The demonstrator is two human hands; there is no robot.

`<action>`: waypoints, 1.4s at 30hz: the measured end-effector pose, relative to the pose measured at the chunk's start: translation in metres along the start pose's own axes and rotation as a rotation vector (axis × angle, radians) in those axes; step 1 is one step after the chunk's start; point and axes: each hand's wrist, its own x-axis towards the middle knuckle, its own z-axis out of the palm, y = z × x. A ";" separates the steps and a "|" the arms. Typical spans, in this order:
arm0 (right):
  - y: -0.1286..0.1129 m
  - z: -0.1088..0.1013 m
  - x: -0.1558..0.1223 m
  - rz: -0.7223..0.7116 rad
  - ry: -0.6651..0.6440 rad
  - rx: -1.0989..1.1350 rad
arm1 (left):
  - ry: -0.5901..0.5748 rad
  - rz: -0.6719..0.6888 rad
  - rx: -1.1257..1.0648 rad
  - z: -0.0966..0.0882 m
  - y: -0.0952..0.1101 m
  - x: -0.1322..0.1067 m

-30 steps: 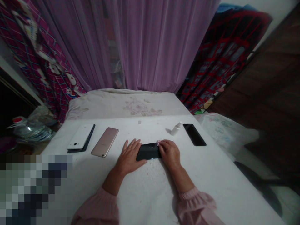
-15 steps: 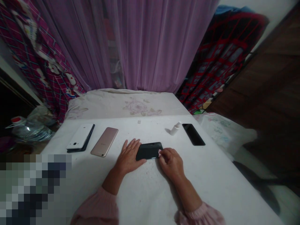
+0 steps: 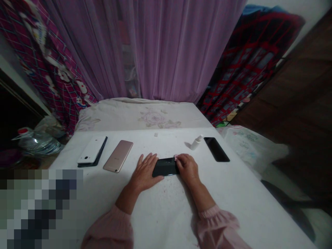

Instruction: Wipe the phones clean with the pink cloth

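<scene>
A glossy black smartphone point(image 3: 166, 167) lies flat and crosswise on a white counter point(image 3: 160, 211), in the middle of the counter between the two hands. Left hand point(image 3: 145, 172): palm down, fingers point(image 3: 147, 160) relaxed, spread and released on the counter, the side of the hand against the phone's left end. Right hand point(image 3: 188, 169): resting over the phone's right end, fingers point(image 3: 183, 159) curled and pinching a small pink scrap point(image 3: 175, 158) at the phone's far right corner; the scrap is too small to identify as a wipe or a film tab. Both forearms end in pale pink gathered sleeves point(image 3: 215, 221). Along the far half of the counter, from left to right: a white smartphone on a dark case point(image 3: 92, 149) near the left edge; a rose-gold smartphone point(image 3: 118, 156) just beside it; a tiny white square piece point(image 3: 156, 135) near the far edge; a small white spray bottle point(image 3: 196, 142), lying tilted; and a black smartphone with a dark screen point(image 3: 216, 149) near the right edge. Beyond the far edge lies floral cream bedding point(image 3: 140, 116), backed by a sheer purple curtain point(image 3: 166, 52).
</scene>
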 end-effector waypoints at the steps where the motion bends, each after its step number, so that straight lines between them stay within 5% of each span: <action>1: 0.000 0.000 0.002 0.002 -0.003 -0.005 | 0.008 0.001 -0.003 0.001 0.000 0.000; 17: -0.030 0.000 0.012 -0.059 -0.252 -0.013 | 0.027 0.013 -0.009 0.003 -0.001 0.000; 28: -0.004 -0.016 0.007 0.040 -0.163 -0.115 | 0.028 0.011 -0.002 0.003 -0.002 -0.001; 42: -0.035 -0.004 -0.001 -0.099 -0.235 -0.050 | 0.053 0.019 -0.007 0.003 -0.001 -0.001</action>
